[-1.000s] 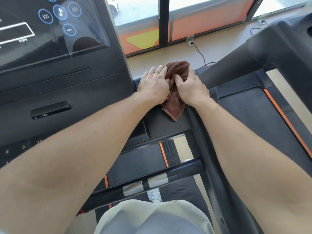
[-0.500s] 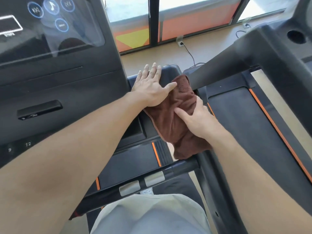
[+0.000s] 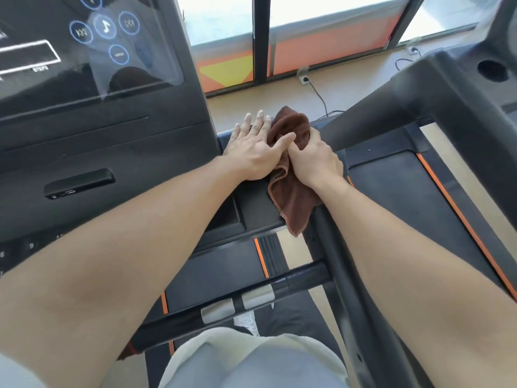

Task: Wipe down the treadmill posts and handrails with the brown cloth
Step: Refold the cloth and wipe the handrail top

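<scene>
Gripping the brown cloth (image 3: pixel 291 189) in curled fingers, the right hand (image 3: pixel 314 161) sits on the post (image 3: pixel 361 312). This post runs toward 5 o'clock. The left hand (image 3: pixel 256 151) lies flat at 9 o'clock, holding nothing.

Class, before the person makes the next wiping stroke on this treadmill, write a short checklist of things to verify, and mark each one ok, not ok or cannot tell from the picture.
1. Right hand grips the brown cloth: ok.
2. Left hand lies flat on the black post top, beside the cloth: ok.
3. Cloth touches the post surface: ok.
4. Cloth spread out for full contact: not ok, it is bunched with a corner hanging off the edge.
5. Handrail already wiped: cannot tell.
6. Cloth damp or dry: cannot tell.
</scene>
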The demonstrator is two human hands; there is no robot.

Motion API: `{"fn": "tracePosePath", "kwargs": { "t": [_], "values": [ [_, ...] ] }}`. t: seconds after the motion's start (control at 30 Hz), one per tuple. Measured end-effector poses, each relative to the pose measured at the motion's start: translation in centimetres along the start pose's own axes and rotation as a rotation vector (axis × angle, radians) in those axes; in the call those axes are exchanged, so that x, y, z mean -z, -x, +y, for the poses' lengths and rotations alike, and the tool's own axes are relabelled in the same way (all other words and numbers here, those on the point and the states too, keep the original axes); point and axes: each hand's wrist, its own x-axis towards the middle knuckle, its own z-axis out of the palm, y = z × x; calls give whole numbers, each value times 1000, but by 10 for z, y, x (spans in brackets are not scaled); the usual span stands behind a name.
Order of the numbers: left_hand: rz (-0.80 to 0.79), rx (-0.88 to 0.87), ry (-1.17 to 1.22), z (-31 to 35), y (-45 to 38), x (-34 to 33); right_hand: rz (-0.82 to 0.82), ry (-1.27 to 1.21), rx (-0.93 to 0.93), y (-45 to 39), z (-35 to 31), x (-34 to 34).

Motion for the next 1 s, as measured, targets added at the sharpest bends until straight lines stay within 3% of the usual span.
{"fn": "tracePosePath", "kwargs": {
  "t": [0.23,0.37,0.53,0.6,0.67,0.77,1.0],
  "values": [
    [-23,7,18,3,11,10,-153,-108,-12,63,44,15],
    [48,-5,43,6,30,-4,-157,19,-26,122,80,16],
    [317,-246,489,39,99,-52,-69,228,-46,150,90,2],
    [426,-248,690,51,133,-75,-12,326,-40,140,81,-6],
    [327,-93,852,59,156,-92,58,395,-21,130,71,-13],
    [-24,165,968,59,161,-101,142,445,52,122,64,-21],
    [-162,223,945,68,155,-91,66,321,159,113,73,-17]
  ]
}}
